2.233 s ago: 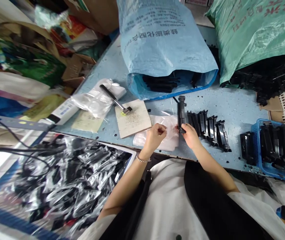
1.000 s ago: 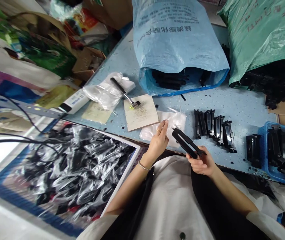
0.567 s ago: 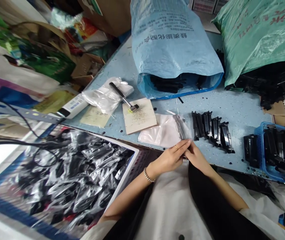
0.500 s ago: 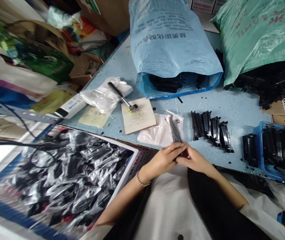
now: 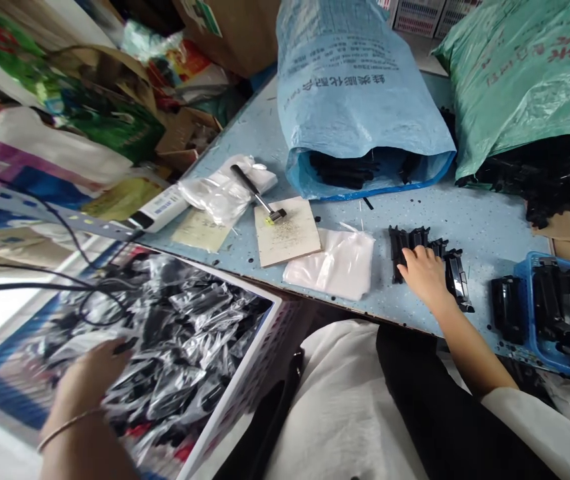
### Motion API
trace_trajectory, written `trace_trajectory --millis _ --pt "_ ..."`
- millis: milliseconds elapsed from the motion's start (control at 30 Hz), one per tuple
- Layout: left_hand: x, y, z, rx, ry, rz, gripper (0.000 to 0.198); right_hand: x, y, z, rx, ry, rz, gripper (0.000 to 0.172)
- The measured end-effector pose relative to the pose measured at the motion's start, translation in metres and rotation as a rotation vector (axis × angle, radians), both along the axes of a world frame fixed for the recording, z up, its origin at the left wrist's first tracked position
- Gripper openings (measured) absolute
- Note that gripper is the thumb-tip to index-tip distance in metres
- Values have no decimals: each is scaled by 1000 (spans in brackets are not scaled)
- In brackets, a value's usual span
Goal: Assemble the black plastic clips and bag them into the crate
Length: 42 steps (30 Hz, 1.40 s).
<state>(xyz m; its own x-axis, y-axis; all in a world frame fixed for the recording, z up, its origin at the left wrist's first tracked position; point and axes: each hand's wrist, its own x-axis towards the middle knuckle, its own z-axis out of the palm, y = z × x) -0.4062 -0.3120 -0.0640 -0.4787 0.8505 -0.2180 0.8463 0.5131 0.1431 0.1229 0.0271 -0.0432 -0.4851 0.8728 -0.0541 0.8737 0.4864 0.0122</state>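
On the left, my left hand (image 5: 92, 370) is low over a white crate (image 5: 237, 400) of black parts in clear bags (image 5: 179, 333). Its fingers are closed round a bagged black plastic part (image 5: 125, 345), which is mostly hidden and blurred. At the right, my right hand (image 5: 423, 275) rests on a row of black plastic parts (image 5: 457, 277) on the blue table. Those fingers curl down round one of them, and the hand covers the middle of the row. A stack of clear plastic bags (image 5: 337, 267) lies to the left of the row.
A black-handled hammer (image 5: 257, 193) lies with its head on a pale board (image 5: 287, 243). Behind stand a blue sack (image 5: 359, 100) and a green sack (image 5: 529, 87) holding black parts. A blue basket (image 5: 532, 313) sits at the right. Black cables (image 5: 39, 288) cross the crate.
My hands were together at the table edge over a bag. The left has swung left and down to the crate; the right has moved right onto the row of parts.
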Motion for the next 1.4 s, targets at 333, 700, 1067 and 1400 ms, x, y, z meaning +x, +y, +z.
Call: trace_trajectory --millis 333,700,1067,1400 --pt "261 223 0 416 -728 -281 24 -13 -15 9 -18 -215 -60 29" --pt "289 280 -35 387 -812 -241 20 22 -16 0 -613 861 -380 33" --pt "279 270 -49 512 -806 -195 21 24 -80 -46 -1608 1669 -716 15" --pt "300 235 -23 675 -573 -612 61 -8 -72 -59 -1801 1652 -611 16"
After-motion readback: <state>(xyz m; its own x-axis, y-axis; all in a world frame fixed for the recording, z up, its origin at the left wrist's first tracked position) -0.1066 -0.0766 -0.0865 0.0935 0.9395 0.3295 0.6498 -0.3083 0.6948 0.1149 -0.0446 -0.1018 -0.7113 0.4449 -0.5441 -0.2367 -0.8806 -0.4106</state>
